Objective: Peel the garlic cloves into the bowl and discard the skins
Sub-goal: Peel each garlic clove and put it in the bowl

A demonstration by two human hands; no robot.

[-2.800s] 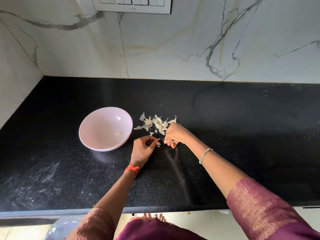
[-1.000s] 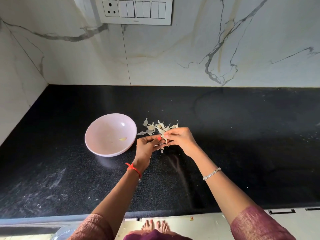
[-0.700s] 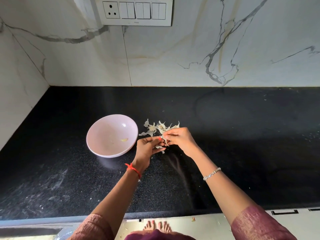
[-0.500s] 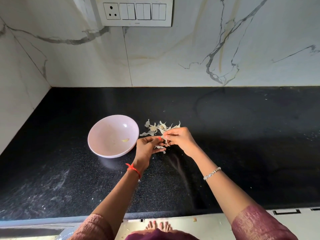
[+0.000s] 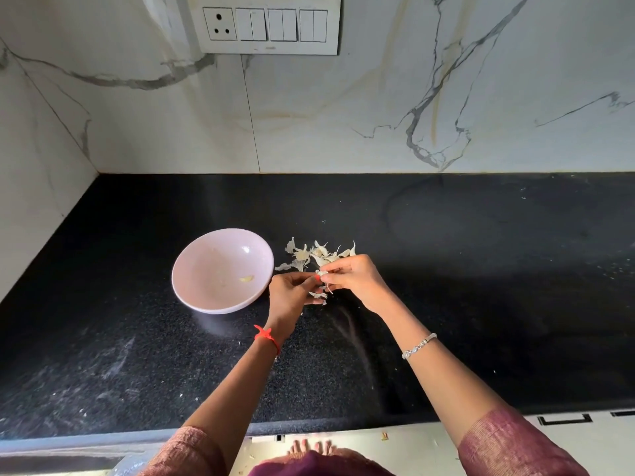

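A pale pink bowl (image 5: pixel 202 269) sits on the black counter with one peeled clove (image 5: pixel 246 278) lying inside it. Right of the bowl lies a small heap of papery garlic skins (image 5: pixel 311 254). Just in front of that heap, both hands meet above the counter. My left hand (image 5: pixel 290 292) and my right hand (image 5: pixel 354 280) both pinch a small garlic clove (image 5: pixel 322 273) between their fingertips. A strip of skin hangs down from it. Most of the clove is hidden by my fingers.
The black granite counter (image 5: pixel 481 286) runs to marble walls at the back and left. A switch panel (image 5: pixel 271 24) is mounted on the back wall. Its front edge is near my body, with my feet visible on the floor below.
Since 2.8 s ago both hands lifted from the counter and came together on the clove. Over the last second they hardly moved; the view shifted slightly.
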